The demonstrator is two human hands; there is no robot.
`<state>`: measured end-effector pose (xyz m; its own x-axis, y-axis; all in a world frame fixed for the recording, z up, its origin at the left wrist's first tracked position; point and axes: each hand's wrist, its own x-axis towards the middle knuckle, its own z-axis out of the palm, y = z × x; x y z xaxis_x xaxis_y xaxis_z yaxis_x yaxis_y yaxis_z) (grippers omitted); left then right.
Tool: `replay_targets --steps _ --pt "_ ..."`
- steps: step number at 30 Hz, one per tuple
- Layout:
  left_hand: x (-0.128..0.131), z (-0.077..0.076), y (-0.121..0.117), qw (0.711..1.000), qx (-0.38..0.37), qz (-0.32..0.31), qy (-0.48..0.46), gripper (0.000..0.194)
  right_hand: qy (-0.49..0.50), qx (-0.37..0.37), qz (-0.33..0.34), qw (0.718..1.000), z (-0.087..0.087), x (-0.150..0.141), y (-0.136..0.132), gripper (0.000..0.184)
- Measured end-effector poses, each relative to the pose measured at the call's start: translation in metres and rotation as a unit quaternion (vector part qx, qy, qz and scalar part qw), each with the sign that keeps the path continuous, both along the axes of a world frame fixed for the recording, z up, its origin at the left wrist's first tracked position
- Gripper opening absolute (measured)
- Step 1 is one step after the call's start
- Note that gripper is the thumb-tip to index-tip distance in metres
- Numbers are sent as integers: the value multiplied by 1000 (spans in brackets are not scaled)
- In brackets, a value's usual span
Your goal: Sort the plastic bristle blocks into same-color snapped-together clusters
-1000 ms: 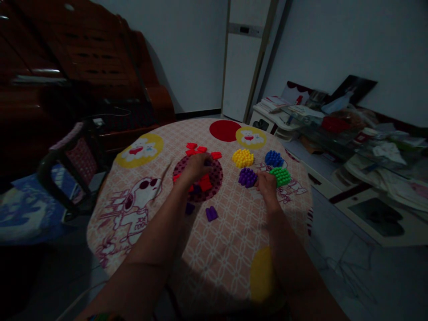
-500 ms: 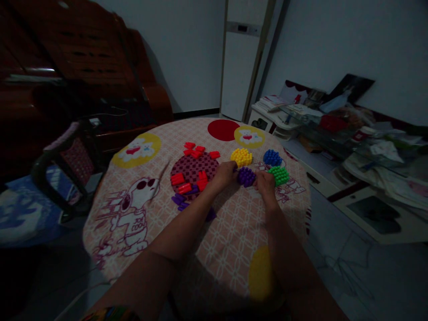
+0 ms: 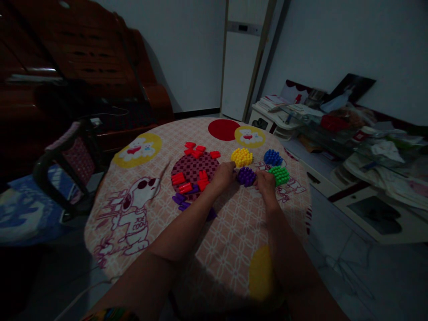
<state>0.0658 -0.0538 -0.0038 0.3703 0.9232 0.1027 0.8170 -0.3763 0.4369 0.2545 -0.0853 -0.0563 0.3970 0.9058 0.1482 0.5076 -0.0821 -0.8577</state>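
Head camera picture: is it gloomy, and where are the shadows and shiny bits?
Head view: dim all over, with the near part of the tablecloth in shadow; head view: pale glare on the wooden bench; head view: yellow blocks look bright, purple blocks darker.

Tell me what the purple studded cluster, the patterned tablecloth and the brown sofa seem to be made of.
Purple studded cluster: probably plastic with a faint sheen, judging by its uniform colour and rounded knobs. Patterned tablecloth: likely matte fabric; a soft crease shows, though coated cloth is possible. Brown sofa: apparently varnished wood, given glossy highlights and red-brown tone.
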Motion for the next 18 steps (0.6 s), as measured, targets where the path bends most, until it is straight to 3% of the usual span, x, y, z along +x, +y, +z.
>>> replay_targets --steps 5,11,14,18 --pt "4 -7 2 1000 9 -5 -6 22 5 -3 -7 1000 1 -1 -1 46" --pt "2 -5 2 998 6 -20 -54 35 1 -2 -3 1000 3 -2 -1 46" --pt "-19 6 6 998 4 -21 -54 38 0 -6 -5 1000 3 -1 -1 45" --pt "-74 26 12 998 -23 -52 23 30 -3 -1 -4 1000 1 0 0 45"
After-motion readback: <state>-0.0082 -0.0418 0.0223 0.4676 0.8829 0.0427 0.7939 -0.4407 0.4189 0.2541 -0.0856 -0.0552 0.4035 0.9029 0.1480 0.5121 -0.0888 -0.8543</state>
